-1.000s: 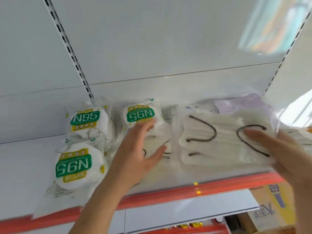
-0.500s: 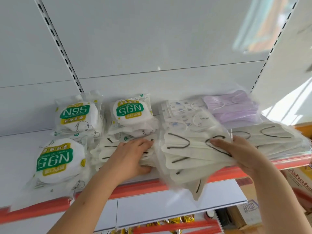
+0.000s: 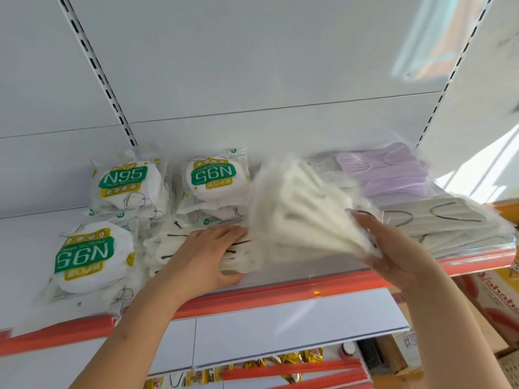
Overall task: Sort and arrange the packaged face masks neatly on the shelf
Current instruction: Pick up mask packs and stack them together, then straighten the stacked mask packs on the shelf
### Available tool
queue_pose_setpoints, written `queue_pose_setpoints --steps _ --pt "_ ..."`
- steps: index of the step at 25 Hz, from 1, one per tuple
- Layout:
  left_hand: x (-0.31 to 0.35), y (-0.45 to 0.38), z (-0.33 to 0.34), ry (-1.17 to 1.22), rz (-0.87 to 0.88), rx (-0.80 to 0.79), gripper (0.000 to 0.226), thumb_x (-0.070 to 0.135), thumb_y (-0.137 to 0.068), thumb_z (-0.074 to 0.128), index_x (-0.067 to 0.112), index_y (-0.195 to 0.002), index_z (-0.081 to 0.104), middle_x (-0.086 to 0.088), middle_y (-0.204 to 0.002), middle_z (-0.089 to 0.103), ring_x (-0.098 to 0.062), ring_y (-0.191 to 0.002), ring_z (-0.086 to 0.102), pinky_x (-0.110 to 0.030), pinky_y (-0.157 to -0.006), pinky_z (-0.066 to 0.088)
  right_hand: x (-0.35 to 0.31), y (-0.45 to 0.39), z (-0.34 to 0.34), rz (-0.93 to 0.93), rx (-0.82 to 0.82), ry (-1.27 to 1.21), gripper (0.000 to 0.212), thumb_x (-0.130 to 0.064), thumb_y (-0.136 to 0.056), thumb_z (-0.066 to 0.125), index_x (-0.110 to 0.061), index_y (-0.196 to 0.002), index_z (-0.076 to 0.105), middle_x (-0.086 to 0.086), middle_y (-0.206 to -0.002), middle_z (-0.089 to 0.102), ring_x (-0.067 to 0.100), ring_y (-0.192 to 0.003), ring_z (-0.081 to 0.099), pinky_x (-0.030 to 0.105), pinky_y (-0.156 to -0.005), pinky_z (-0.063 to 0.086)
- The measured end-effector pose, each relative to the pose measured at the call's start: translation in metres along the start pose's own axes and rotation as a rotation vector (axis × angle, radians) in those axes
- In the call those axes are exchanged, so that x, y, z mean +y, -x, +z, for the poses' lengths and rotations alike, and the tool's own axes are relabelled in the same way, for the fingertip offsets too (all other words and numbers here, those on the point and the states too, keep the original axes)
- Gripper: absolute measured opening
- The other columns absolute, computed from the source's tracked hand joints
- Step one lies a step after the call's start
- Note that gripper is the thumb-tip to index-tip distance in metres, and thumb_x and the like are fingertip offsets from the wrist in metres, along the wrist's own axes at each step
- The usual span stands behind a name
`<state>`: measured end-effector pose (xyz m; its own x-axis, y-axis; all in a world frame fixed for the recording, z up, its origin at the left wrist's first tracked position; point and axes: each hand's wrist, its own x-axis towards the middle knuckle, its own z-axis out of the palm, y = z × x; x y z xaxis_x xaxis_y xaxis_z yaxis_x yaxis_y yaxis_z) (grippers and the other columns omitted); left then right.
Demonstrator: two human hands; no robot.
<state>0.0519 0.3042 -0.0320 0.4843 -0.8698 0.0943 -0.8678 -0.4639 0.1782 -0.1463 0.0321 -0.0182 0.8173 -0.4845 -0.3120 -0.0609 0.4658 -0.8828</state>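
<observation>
the right hand (image 3: pixel 393 248) grips a clear pack of white masks (image 3: pixel 303 214), lifted tilted and blurred above the white shelf (image 3: pixel 25 242) with its orange front strip. the left hand (image 3: pixel 207 256) presses flat, fingers straight, on another pack of white masks with dark ear loops (image 3: pixel 174 242). three white bags to the left read "n95" on green labels (image 3: pixel 81 254), with "protective masks" beneath. lilac masks (image 3: pixel 387 169) and grey masks (image 3: pixel 449 220) lie right
</observation>
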Motion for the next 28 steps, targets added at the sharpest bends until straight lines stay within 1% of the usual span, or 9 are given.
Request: queue_pose_setpoints --steps 5,7,10,14,16,19,23,25,28 --pt "0.007 0.006 -0.012 -0.038 -0.066 -0.104 0.109 0.070 -0.079 0.063 0.032 -0.160 0.003 0.012 -0.168 0.006 -0.007 -0.155 0.002 -0.034 -0.126 -0.006 -0.004 0.004 -0.005 -0.134 0.201 0.664 0.015 -0.020 -0.087 0.072 -0.015 -0.102 0.071 0.004 -0.089 0.076 0.026 -0.087 0.071 0.036 -0.073 0.055" --pt "0.015 0.012 -0.027 0.067 -0.109 -0.117 0.112 0.066 -0.081 0.064 0.035 -0.159 -0.012 0.013 -0.168 -0.008 -0.005 -0.154 -0.009 -0.035 -0.127 -0.004 -0.004 0.000 -0.002 -0.165 0.401 0.837 0.033 -0.032 -0.082 0.075 -0.016 -0.109 0.065 0.007 -0.096 0.072 0.030 -0.094 0.066 0.040 -0.078 0.050" --pt "0.050 0.008 -0.033 0.228 -0.012 0.084 0.101 0.074 -0.079 0.057 0.049 -0.156 -0.003 0.014 -0.167 -0.001 -0.005 -0.154 -0.001 -0.034 -0.126 0.010 0.015 -0.001 0.014 -0.322 0.640 0.973 0.057 -0.039 -0.085 0.071 -0.013 -0.132 0.051 0.012 -0.118 0.063 0.034 -0.114 0.055 0.036 -0.084 0.039" --pt "0.093 -0.019 0.015 0.015 0.042 -0.024 0.084 0.083 -0.084 0.028 0.050 -0.156 0.000 0.000 -0.169 -0.006 -0.023 -0.156 -0.001 -0.045 -0.127 0.005 0.025 0.006 0.014 -0.550 0.749 1.188 0.055 -0.048 -0.091 0.059 -0.020 -0.138 0.052 0.004 -0.137 0.055 0.031 -0.128 0.043 0.046 -0.105 0.034" --pt "0.091 -0.031 0.026 -0.002 0.032 0.028 0.079 0.078 -0.085 0.020 0.047 -0.157 0.011 -0.005 -0.169 0.008 -0.030 -0.155 0.010 -0.047 -0.126 0.011 0.020 0.009 0.010 -0.645 0.664 1.349 0.058 -0.062 -0.092 0.048 -0.028 -0.139 0.053 -0.003 -0.143 0.053 0.027 -0.135 0.040 0.050 -0.112 0.028" --pt "0.076 -0.038 0.026 -0.022 0.114 0.165 0.066 0.053 -0.094 0.049 0.037 -0.155 0.029 -0.003 -0.160 0.036 -0.032 -0.152 0.024 -0.053 -0.124 0.019 0.022 0.012 0.004 -0.631 0.309 1.588 0.072 -0.078 -0.085 0.032 -0.041 -0.146 0.042 -0.017 -0.151 0.040 0.016 -0.147 0.027 0.045 -0.123 -0.001" --pt "0.075 -0.036 0.017 0.034 0.164 0.233 0.077 0.067 -0.079 0.059 0.029 -0.145 0.047 0.003 -0.140 0.049 -0.024 -0.140 0.032 -0.057 -0.121 0.021 0.017 0.002 -0.023 -0.575 -0.017 1.447 0.044 -0.054 -0.095 0.039 -0.058 -0.138 0.036 -0.027 -0.152 0.034 0.006 -0.149 0.022 0.037 -0.121 -0.011" --pt "0.079 -0.032 0.013 0.031 0.183 0.174 0.089 0.078 -0.073 0.060 0.029 -0.145 0.045 0.000 -0.149 0.037 -0.021 -0.144 0.019 -0.058 -0.123 0.016 -0.001 0.000 -0.026 -0.514 -0.087 1.518 0.047 -0.049 -0.097 0.048 -0.062 -0.138 0.029 -0.028 -0.155 0.025 0.010 -0.152 0.011 0.041 -0.120 -0.012" --pt "0.080 -0.019 0.003 0.117 0.134 0.007 0.117 0.085 -0.069 0.057 0.035 -0.160 0.002 0.012 -0.166 -0.015 -0.002 -0.147 -0.028 -0.040 -0.124 -0.015 -0.033 -0.002 -0.009 -0.362 -0.151 1.684 0.095 -0.097 -0.064 0.031 -0.056 -0.148 0.013 -0.025 -0.158 -0.002 0.005 -0.150 -0.015 0.044 -0.121 -0.014"
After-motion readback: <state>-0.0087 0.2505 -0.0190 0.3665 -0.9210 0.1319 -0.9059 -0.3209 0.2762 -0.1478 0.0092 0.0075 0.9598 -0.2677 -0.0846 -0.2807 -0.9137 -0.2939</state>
